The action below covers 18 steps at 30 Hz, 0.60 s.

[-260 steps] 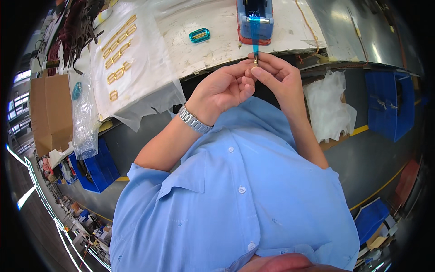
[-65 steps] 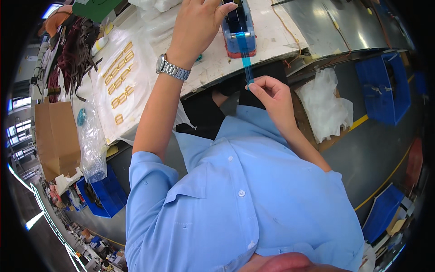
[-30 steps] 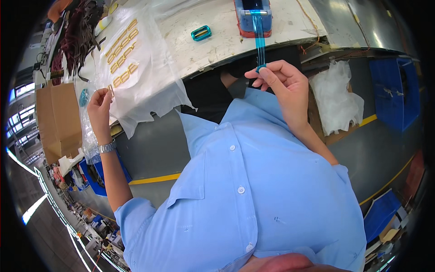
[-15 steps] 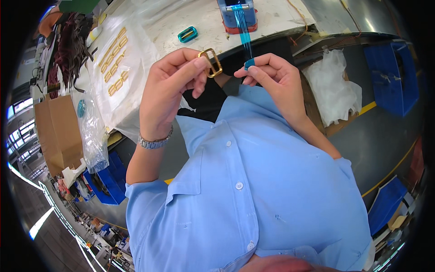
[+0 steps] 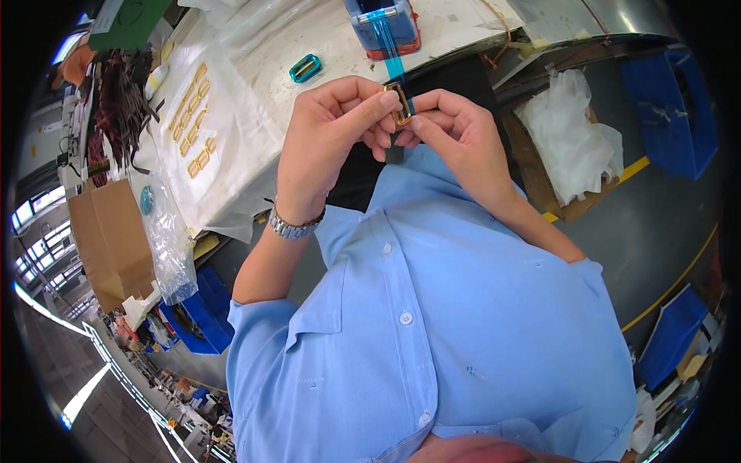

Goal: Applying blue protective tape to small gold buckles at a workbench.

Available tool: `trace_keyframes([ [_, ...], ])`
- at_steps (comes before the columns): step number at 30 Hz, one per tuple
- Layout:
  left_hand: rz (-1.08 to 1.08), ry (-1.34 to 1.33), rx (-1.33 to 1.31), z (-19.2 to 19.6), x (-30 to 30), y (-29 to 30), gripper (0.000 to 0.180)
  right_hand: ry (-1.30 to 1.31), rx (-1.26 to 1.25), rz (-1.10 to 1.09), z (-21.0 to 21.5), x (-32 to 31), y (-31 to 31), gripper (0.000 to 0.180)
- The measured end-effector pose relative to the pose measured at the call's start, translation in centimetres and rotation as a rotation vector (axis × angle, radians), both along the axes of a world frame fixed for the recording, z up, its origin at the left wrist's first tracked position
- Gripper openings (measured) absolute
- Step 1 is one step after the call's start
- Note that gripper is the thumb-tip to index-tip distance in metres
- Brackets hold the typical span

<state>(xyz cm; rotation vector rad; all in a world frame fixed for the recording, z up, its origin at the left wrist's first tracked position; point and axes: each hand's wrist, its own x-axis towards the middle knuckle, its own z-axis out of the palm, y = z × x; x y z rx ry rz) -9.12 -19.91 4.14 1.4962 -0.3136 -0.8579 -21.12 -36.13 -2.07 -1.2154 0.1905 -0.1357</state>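
My left hand (image 5: 328, 127) pinches a gold rectangular buckle (image 5: 403, 113) between thumb and fingertips. Beside it, my right hand (image 5: 459, 139) has thumb and forefinger closed on the end of a shiny blue tape (image 5: 387, 50), against the buckle's right side. The tape runs up to a blue tape dispenser (image 5: 403, 29) at the table's edge. Whether the tape sticks to the buckle is hidden by my fingers. A buckle wrapped in blue film (image 5: 306, 68) lies on the table, left of the dispenser.
Several gold buckles (image 5: 189, 123) lie in rows on a white sheet at the left. A cardboard piece (image 5: 108, 239) and clear plastic bag (image 5: 170, 251) are beside the table. White crumpled plastic (image 5: 571, 131) and a blue bin (image 5: 671, 116) stand at the right.
My left hand has moved right with the buckle, which now meets the tape end at my right fingertips. The gap between my hands has closed.
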Motion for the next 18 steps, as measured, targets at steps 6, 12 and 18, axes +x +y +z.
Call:
trace_keyframes([
  [6,0.035,-0.001,0.013,-0.4,-0.1,-0.5,0.022,0.023,-0.113,-0.051,0.7,-0.2,0.3,0.019],
  [12,0.029,-0.004,0.033,-0.9,0.0,-0.8,0.02,0.018,-0.226,-0.049,0.4,-0.1,0.2,0.022],
  [18,0.056,-0.01,0.04,-1.1,0.2,-1.4,0.023,0.033,-0.103,-0.026,0.0,0.3,-0.2,0.022],
])
